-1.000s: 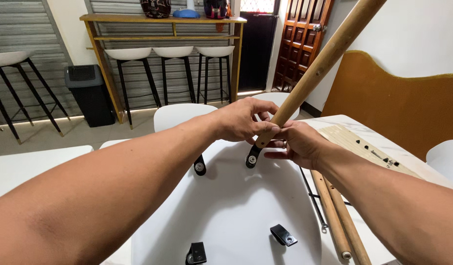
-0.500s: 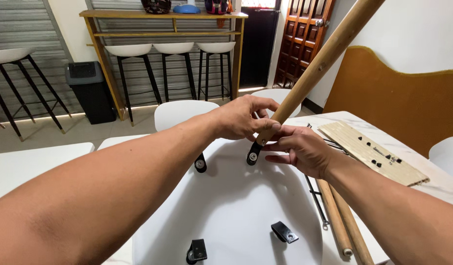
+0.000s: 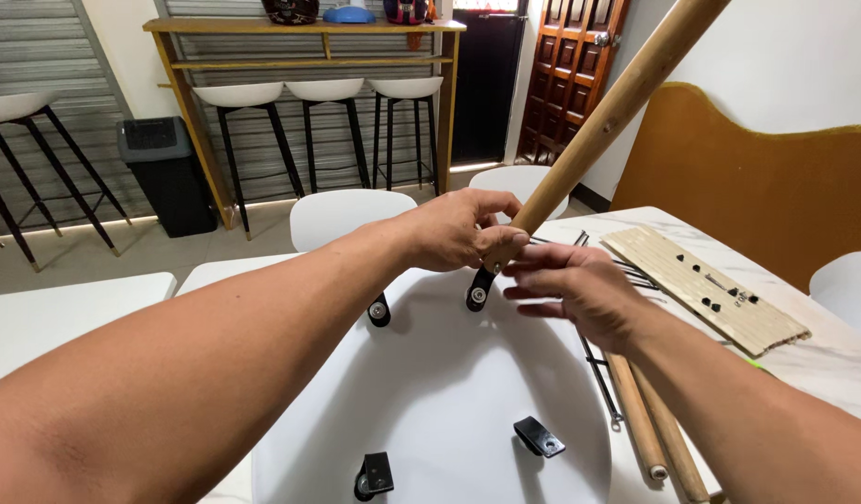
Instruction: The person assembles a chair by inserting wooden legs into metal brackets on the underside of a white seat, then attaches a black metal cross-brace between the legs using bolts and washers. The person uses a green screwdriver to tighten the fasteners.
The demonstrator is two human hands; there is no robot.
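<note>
A white table (image 3: pixel 85 308) in a room with bar stools carries an upturned white chair seat (image 3: pixel 430 401). None of its four black brackets seats a leg fully; two spare legs (image 3: pixel 650 425) lie right. At the far bracket (image 3: pixel 477 289), the left hand (image 3: pixel 458 229) grips a wooden leg (image 3: pixel 608 117), and the right hand (image 3: pixel 580 289), fingers loosely spread, touches its base.

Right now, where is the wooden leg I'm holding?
In the head view, the wooden leg slants from upper right down to centre, its lower end at a black bracket on the white seat shell, gripped by the left hand.
</note>
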